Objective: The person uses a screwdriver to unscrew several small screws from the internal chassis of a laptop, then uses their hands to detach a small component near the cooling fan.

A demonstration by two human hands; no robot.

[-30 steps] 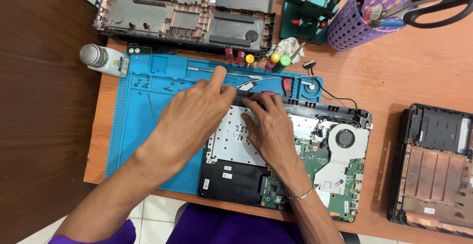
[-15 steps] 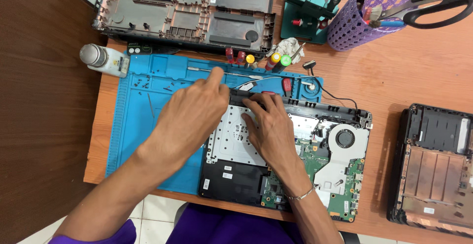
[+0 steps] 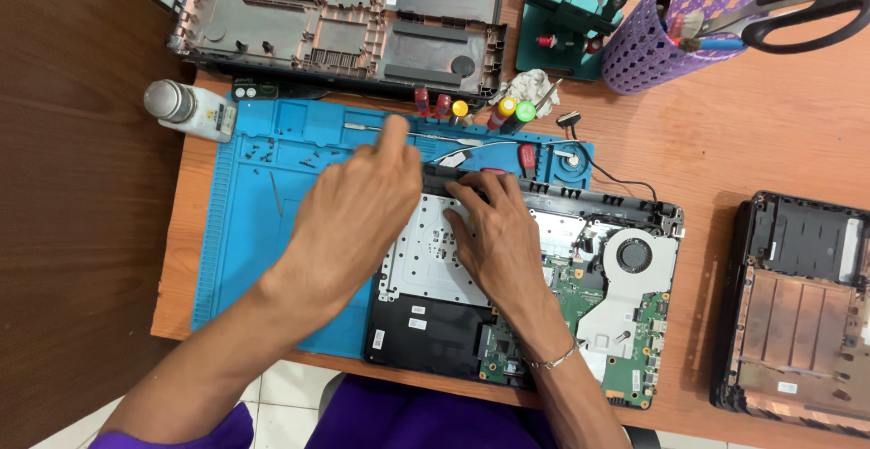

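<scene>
Left hand [image 3: 362,204] and right hand [image 3: 494,231] on opened laptop [image 3: 625,277], fingers curled at its top edge, grip unclear, blue repair mat [image 3: 254,231] beneath

laptop [image 3: 580,295] on mat [image 3: 263,222], bottle [image 3: 186,109] left, basket [image 3: 675,23] behind

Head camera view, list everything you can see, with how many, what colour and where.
opened laptop: one, black with green board, front centre
work mat: one, blue, under the laptop's left part
laptop shell: one, dark, top left
second shell: one, black, right edge
bottle: one, white, left of mat
basket: one, purple, top right
scissors: one, black, in the basket
table: one, orange-brown
left hand: over the mat's top edge
right hand: on the laptop's back edge
</scene>
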